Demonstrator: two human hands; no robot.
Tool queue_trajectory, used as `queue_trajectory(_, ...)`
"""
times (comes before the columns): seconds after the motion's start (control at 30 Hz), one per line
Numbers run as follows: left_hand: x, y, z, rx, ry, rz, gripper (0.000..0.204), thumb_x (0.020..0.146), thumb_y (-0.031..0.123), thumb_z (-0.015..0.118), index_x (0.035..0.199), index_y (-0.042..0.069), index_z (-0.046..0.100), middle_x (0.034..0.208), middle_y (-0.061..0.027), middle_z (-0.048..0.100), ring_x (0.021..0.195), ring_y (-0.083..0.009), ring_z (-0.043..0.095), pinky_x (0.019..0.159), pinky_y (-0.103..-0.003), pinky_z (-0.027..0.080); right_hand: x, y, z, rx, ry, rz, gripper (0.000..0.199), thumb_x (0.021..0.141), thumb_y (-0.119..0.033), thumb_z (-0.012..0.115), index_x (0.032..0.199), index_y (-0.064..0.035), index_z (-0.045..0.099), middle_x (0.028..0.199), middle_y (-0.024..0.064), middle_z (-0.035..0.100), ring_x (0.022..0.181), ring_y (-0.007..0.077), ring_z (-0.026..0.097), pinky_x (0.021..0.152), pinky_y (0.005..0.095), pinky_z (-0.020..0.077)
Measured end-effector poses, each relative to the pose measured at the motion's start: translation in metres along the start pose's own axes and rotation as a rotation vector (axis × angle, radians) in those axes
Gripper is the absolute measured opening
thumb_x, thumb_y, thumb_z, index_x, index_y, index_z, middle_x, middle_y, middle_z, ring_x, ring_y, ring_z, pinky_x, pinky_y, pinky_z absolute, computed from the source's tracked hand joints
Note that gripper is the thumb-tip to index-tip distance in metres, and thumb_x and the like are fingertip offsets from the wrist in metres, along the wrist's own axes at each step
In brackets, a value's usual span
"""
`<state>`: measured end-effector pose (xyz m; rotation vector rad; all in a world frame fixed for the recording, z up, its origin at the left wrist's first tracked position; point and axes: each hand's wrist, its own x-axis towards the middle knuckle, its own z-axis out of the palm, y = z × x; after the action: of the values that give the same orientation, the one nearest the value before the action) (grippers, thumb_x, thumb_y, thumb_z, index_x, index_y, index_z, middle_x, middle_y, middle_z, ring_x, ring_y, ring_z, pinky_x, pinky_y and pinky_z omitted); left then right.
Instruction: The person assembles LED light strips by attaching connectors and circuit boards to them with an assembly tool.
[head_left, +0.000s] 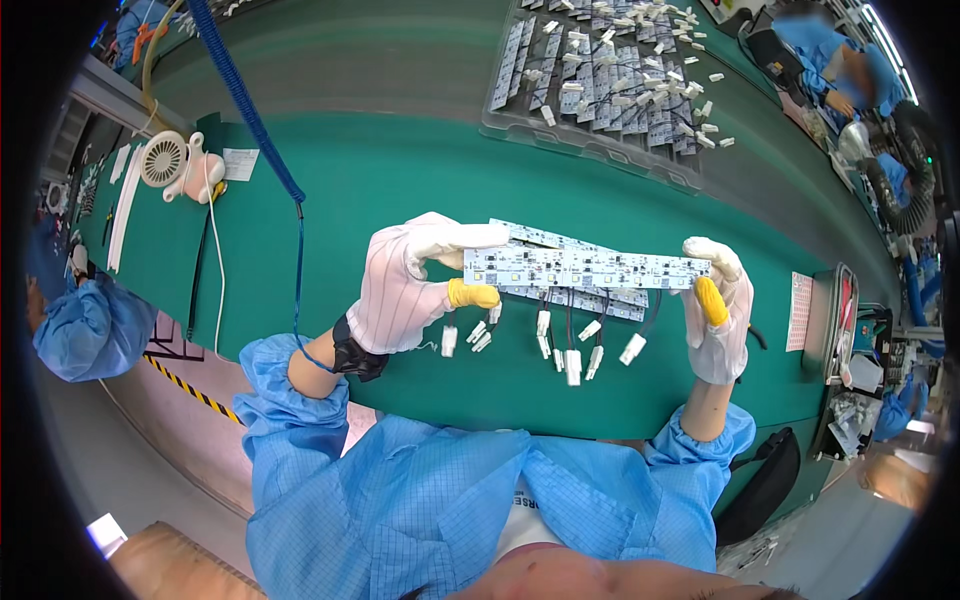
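Left grip (408, 280) is closed on the left ends of the stacked circuit-board strips (590, 267), thumb below and forefinger along the upper side, while the right end of the front strip is pinched narrowly by the right grip (720, 318). The strips are held above the middle of the green surface (340, 175). The front strip's long axis is laid left to right, its right end slightly closer to the near edge; behind it, other strips are slanted, their right ends shown below it. White connectors (573, 367) are hung on dark wires toward the near edge. The left hand is angled inward, its wrist circled by a black band (355, 355); the right hand is directed toward the far edge, fingers bent. At that far edge, a clear tray (650, 172) is loaded with similar strips; near the far left corner, a small fan (165, 160) is set.
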<state>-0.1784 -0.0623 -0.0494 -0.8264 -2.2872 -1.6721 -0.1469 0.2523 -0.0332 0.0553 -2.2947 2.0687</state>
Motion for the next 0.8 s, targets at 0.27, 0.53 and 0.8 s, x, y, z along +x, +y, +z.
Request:
queue_trajectory(0.27,-0.0025,0.0011,-0.0021,-0.022,0.004,-0.046,0.046,0.059,0.026,0.082,0.099,0.005,0.069,0.079,-0.0079,0.068,0.07,-0.0155,0.063,0.062,-0.026,0.048,-0.0013,-0.0003,0.0038,0.015,0.031,-0.144,0.036,0.086,-0.022,0.061,0.112,0.0022,0.053,0.094,0.0049,0.054,0.074,0.0074,0.051,0.066,0.0206,0.0389)
queue_trajectory(0.53,-0.0064,-0.003,-0.002,-0.116,0.009,-0.114,0.046,0.062,0.025,0.081,0.102,0.005,0.068,0.075,-0.0066,0.065,0.069,-0.0159,0.061,0.063,-0.025,0.048,-0.0045,0.0015,0.0001,0.043,-0.045,-0.117,0.034,0.084,-0.018,0.062,0.111,0.0017,0.054,0.096,0.0061,0.055,0.075,0.0091,0.053,0.067,0.0214,0.0403)
queue_trajectory(0.8,-0.0016,-0.0052,-0.0049,-0.083,0.011,0.025,0.049,0.077,0.037,0.073,0.1,-0.005,0.062,0.087,-0.0114,0.061,0.075,-0.0165,0.057,0.065,-0.026,0.045,-0.0038,-0.0004,-0.0015,0.045,-0.048,-0.109,0.034,0.083,-0.013,0.063,0.111,0.0031,0.053,0.1,0.0081,0.056,0.078,0.0112,0.056,0.068,0.0212,0.0437)
